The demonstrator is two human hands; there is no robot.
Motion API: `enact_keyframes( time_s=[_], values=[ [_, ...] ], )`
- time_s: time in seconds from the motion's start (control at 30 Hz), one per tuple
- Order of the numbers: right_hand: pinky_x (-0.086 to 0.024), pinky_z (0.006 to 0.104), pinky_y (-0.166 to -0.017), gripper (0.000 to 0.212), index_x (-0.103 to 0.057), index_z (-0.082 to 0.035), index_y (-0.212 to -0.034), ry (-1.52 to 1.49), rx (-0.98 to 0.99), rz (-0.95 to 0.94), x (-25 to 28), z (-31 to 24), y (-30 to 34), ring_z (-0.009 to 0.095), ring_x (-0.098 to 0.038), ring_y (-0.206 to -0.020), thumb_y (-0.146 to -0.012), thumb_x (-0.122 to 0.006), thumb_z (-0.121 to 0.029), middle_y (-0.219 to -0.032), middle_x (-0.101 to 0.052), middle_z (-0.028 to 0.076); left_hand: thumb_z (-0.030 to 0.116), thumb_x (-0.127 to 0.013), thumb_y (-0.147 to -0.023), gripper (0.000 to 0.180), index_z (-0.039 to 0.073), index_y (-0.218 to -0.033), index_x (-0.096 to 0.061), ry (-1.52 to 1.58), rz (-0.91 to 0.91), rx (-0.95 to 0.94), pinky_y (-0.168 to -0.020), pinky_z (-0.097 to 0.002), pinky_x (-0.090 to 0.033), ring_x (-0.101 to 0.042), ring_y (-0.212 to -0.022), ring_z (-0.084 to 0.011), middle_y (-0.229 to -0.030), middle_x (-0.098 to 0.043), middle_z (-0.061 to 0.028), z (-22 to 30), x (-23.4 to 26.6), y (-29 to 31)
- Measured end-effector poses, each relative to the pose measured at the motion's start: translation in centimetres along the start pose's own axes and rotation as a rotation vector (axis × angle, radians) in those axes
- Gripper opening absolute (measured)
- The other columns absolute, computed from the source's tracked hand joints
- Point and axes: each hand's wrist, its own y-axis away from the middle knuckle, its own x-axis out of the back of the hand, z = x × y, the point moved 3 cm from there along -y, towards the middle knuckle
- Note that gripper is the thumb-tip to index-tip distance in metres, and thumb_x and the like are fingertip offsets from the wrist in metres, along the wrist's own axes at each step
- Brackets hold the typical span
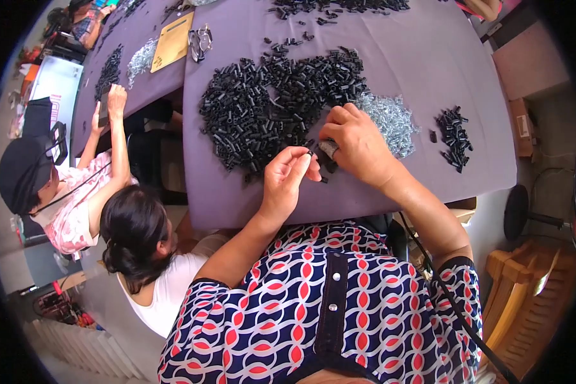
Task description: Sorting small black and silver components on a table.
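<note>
Pinching a small black tubular part (310, 153) between thumb and fingertips, left hand (286, 178) closed on it above the near edge of the purple-covered table (429, 77). Just to the right, right hand (357, 143) curled around another dark piece (328, 151), fingertips nearly touching the left's. Heaped just beyond both hands, a large pile of black tubular parts (281, 96); beside it on the right, touching its edge, a mound of small silvery metal parts (390, 118); farther right and well apart, a small cluster of black parts (453, 136). At far left, two other people (134, 230) seated at a neighbouring table, one arm (116, 128) raised to it.
</note>
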Motion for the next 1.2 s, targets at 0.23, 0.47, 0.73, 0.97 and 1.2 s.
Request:
enact_keyframes(
  time_s=[0.23, 0.47, 0.73, 0.97, 1.2],
  values=[
    [-0.046, 0.0357, -0.081, 0.015, -0.067, -0.008, -0.081, 0.251, 0.012, -0.064, -2.2, -0.6, -1.0, 0.027, -0.054, -0.096, -0.066, -0.069, -0.008, -0.091, -0.057, 0.007, 0.012, -0.056, -0.101, 0.015, -0.001, -0.107, -0.06, 0.037, 0.027, 0.002, -0.071, -0.0265, -0.052, -0.063, -0.072, -0.0132, -0.086, -0.066, -0.0067, 0.2, -0.1, 0.1],
    [-0.05, 0.0382, -0.077, 0.02, -0.059, -0.001, -0.094, -0.121, -0.019, 0.069, 0.7, -0.9, 0.1, 0.025, -0.062, -0.085, -0.075, -0.066, 0.003, -0.09, -0.063, 0.007, 0.012, -0.057, -0.1, 0.016, -0.001, -0.108, -0.061, 0.044, 0.026, 0.034, -0.071, -0.0264, -0.052, -0.063, -0.073, -0.0129, -0.086, -0.066, -0.0061, 0.5, -0.3, 0.2],
    [-0.053, 0.0248, -0.074, 0.018, -0.068, 0.002, -0.108, -1.176, -0.491, -0.151, 1.4, 1.3, 4.7, 0.011, -0.064, -0.081, -0.091, -0.063, 0.003, -0.089, -0.068, 0.003, 0.013, -0.058, -0.1, 0.016, -0.001, -0.108, -0.061, -0.055, -0.06, 0.11, -0.071, -0.0263, -0.052, -0.063, -0.074, -0.0129, -0.089, -0.066, -0.0072, 1.2, -1.8, 0.3],
    [-0.056, 0.0275, -0.076, 0.023, -0.068, 0.002, -0.104, -1.378, -0.437, -0.042, 1.7, 2.3, 7.2, 0.013, -0.066, -0.083, -0.086, -0.056, 0.012, -0.094, -0.069, 0.005, 0.014, -0.058, -0.1, 0.017, -0.003, -0.106, -0.061, -0.186, -0.211, 0.145, -0.07, -0.0247, -0.052, -0.063, -0.074, -0.0121, -0.088, -0.066, -0.0073, 2.7, -4.3, 0.6],
    [-0.055, 0.0267, -0.075, 0.011, -0.069, 0.001, -0.1, -1.412, -0.355, -0.031, 1.7, 2.3, 7.5, 0.013, -0.066, -0.083, -0.09, -0.069, -0.002, -0.096, -0.066, 0.006, 0.014, -0.059, -0.1, 0.019, -0.003, -0.107, -0.061, -0.206, -0.253, 0.161, -0.069, -0.0236, -0.051, -0.063, -0.074, -0.0113, -0.087, -0.066, -0.0065, 2.6, -5.3, 0.7]
  ],
)
